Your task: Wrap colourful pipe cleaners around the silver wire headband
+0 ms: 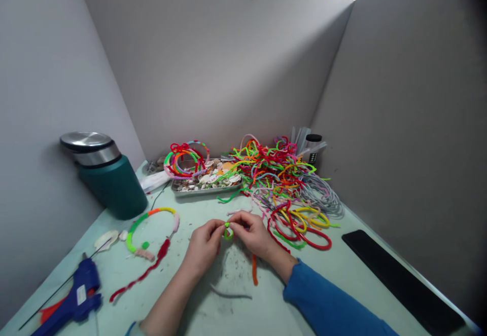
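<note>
Both my hands meet over the middle of the table and pinch a small green pipe cleaner (228, 231) curled into a loop. My left hand (203, 247) grips it from the left with thumb and fingers closed. My right hand (254, 234) grips it from the right, fingers pressed together. An orange pipe cleaner (254, 270) lies on the table under my right wrist. A grey piece (230, 294) lies nearer to me.
A heap of coloured pipe cleaners (281, 174) and a metal tray of shells (207, 181) sit at the back. A wrapped multicoloured hoop (152, 227) and a red strand (140, 272) lie left. A blue glue gun (72, 300), green bin (110, 176) and black pad (399, 275) flank the table.
</note>
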{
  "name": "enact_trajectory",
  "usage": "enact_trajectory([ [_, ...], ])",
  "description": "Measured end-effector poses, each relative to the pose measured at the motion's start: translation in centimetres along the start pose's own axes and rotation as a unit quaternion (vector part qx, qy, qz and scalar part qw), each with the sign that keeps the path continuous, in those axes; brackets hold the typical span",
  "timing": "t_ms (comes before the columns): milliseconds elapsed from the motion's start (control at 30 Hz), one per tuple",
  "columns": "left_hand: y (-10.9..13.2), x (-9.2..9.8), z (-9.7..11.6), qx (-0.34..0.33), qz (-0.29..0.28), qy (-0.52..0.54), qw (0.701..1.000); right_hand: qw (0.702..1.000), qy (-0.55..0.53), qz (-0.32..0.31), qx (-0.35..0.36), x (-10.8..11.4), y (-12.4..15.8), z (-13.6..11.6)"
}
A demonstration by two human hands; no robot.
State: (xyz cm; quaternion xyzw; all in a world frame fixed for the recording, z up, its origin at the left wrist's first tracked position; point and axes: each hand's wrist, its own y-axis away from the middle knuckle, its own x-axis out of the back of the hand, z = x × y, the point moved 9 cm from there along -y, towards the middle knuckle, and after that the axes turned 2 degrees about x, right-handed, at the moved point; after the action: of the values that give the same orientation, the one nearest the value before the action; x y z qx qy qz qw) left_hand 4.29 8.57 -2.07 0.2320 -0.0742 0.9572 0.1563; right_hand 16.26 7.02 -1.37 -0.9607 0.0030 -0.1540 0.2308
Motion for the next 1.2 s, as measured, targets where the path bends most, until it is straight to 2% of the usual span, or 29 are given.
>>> enact_trajectory([
  [100,-0.1,-0.4,-0.8,0.028,-0.024,0.038,0.999,1.000,0.000,0.002,-0.006,0.1,0.0,0.4],
  [167,-0.1,-0.3,-0.7,0.014,-0.024,0.028,0.999,1.000,0.001,0.001,-0.009,0.0,0.0,0.5],
  [433,0.1,1.2,0.8,-0.056,0.063,-0.140,0.987,1.000,0.011,-0.016,0.001,-0.3,0.0,-0.5],
  [633,0.4,1.1,1.6,-0.119,0.067,-0.203,0.970,1.000,-0.001,-0.024,-0.001,-0.5,0.0,-0.5],
  [933,0.8,1.5,2.0,-0.152,0.085,-0.279,0.944,0.999,-0.003,-0.023,-0.037,-0.2,-0.1,0.6],
  [1067,0.7,2.1,1.7,-0.124,0.100,-0.330,0.930,0.997,0.048,0.020,-0.051,0.6,-0.3,1.6],
  [1200,0.6,2.3,1.4,-0.110,0.099,-0.334,0.931,0.988,0.129,0.085,-0.002,1.9,-0.5,0.7],
])
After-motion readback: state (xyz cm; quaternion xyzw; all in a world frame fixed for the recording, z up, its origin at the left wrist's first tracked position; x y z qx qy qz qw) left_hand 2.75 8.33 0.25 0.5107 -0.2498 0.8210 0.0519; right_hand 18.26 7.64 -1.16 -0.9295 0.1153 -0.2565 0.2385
